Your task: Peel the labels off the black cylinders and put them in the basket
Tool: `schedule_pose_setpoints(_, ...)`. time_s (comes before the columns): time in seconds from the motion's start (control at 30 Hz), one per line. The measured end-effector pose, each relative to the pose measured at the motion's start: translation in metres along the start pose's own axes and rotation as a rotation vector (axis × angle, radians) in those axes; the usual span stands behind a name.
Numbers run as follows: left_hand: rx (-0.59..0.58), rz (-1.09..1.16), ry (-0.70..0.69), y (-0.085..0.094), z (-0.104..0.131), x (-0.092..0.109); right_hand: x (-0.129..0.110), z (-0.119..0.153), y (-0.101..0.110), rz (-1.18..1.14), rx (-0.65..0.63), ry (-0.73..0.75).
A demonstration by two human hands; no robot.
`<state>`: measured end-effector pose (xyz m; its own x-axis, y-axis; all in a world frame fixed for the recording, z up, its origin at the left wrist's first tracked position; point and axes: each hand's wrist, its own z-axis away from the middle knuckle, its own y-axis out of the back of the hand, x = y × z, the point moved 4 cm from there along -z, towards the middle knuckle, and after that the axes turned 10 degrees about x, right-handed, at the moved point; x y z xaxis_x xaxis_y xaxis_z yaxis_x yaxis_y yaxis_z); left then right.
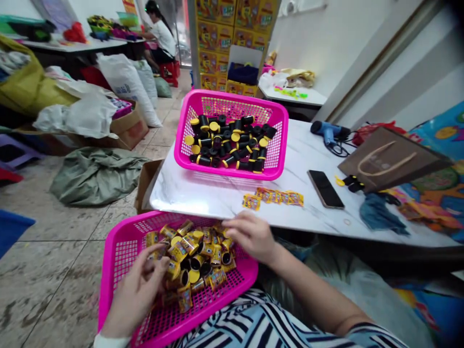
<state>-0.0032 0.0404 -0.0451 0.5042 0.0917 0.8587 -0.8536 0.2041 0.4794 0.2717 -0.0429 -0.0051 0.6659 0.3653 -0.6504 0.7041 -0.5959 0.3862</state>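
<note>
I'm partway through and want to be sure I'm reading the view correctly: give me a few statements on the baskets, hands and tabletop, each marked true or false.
1. The left hand is at the lower basket. True.
2. The phone lies inside the upper basket. False: it lies on the table, to the right of that basket.
3. Both baskets are pink. True.
4. The paper bag is bright green. False: it is brown.
5. The upper basket holds black containers, some with yellow caps. True.
6. The right hand is holding the phone. False: it is over the lower basket's right side.
</note>
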Motion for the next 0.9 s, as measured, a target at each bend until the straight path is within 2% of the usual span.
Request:
schedule_pose_setpoints(0.07,0.192,-0.287,-0.265,0.009,-0.011,0.007,0.028,-0.008,0.034,0.321,0.105,-0.076)
schedule_pose_setpoints(0.13,0.241,-0.424,-0.438,0.004,-0.015,0.015,0.053,-0.013,0.051,0.502,0.083,-0.131)
schedule_pose_setpoints(0.2,0.163,-0.410,-0.529,-0.011,-0.013,0.025,0.068,-0.013,0.055,0.539,0.034,-0.147)
schedule_pose_setpoints(0.27,0.125,-0.341,-0.620,-0.026,-0.006,0.042,0.072,-0.012,0.052,0.512,0.029,-0.144)
schedule_pose_setpoints(0.43,0.302,-0.189,-0.832,-0.044,0.005,0.096,0.067,-0.007,0.046,0.580,0.121,-0.092)
schedule_pose_setpoints(0.53,0.222,-0.103,-0.793,-0.056,-0.006,0.108,0.068,-0.008,0.047,0.579,0.124,-0.100)
schedule_pose_setpoints(0.6,0.112,-0.060,-0.687,-0.065,-0.015,0.107,0.070,-0.010,0.048,0.522,0.103,-0.124)
schedule_pose_setpoints(0.7,0.011,0.005,-0.560,-0.075,-0.018,0.103,0.070,-0.014,0.046,0.476,0.058,-0.131)
schedule_pose_setpoints(0.83,-0.088,0.076,-0.471,-0.084,-0.014,0.103,0.066,-0.018,0.042,0.600,0.033,-0.080)
schedule_pose_setpoints(0.9,-0.139,0.130,-0.424,-0.089,-0.014,0.104,0.061,-0.019,0.041,0.663,0.066,-0.039)
